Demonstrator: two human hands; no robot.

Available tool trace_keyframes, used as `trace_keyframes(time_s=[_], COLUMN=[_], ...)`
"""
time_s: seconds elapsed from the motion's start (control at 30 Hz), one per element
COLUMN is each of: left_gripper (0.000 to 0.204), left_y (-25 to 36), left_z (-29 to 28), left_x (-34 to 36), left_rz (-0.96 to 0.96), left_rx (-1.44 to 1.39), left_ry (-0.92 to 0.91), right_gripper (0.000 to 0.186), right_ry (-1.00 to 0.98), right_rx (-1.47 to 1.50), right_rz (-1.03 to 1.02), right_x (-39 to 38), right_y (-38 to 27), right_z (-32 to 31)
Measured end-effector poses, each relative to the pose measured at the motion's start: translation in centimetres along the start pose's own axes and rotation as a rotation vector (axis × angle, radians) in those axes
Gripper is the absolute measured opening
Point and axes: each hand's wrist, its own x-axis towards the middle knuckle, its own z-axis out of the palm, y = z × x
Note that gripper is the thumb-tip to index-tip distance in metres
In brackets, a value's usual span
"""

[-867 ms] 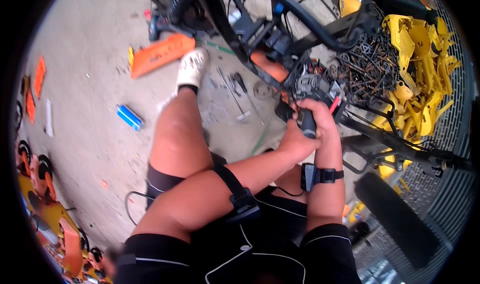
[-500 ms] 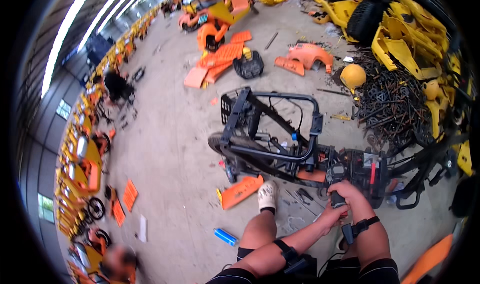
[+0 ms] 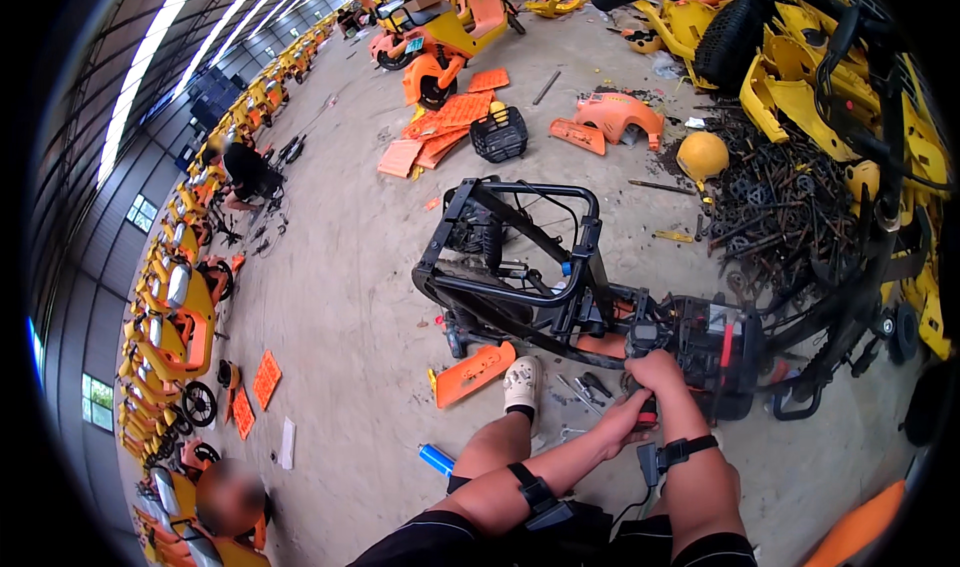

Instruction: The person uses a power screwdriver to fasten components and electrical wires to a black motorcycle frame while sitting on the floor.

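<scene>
Both my hands are closed around a cordless drill [image 3: 643, 339] with a dark head and a red base. My right hand [image 3: 657, 369] grips its upper part, just below the head. Lower down, my left hand [image 3: 628, 415] wraps the handle near the red base. The drill's head is against the floorboard area of a stripped black scooter frame [image 3: 585, 297]; its tip and whatever it touches are hidden. Beside the drill, a box-like dark section of the frame carries a red strip [image 3: 727, 345].
Pliers [image 3: 595, 384] and other hand tools lie by my left shoe [image 3: 522, 382], near an orange panel [image 3: 475, 375] and a blue can [image 3: 437, 459]. A heap of dark metal parts [image 3: 775, 202] and yellow panels [image 3: 800, 77] lies right. Scooters line the left, where a person [image 3: 245, 172] crouches.
My hands and the drill appear farther left in the view, still together at the frame. The frame's upper rail and the handlebar also appear farther left; the view itself has shifted.
</scene>
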Motion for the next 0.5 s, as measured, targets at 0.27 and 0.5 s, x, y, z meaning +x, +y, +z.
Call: trace_keyframes(time_s=[0.27,0.5], left_gripper=[0.065,0.062], left_y=[-1.1,-2.1], left_z=[1.1,1.7], left_x=[0.5,0.6], left_rz=[0.047,0.069], left_rx=[0.044,0.020], left_ry=[0.023,0.059], right_gripper=[0.065,0.064], right_ry=[0.084,0.091], right_rx=[-0.027,-0.035], right_rz=[-0.041,-0.051], right_x=[-1.8,-2.7], right_y=[1.4,1.8], right_z=[-1.6,-1.9])
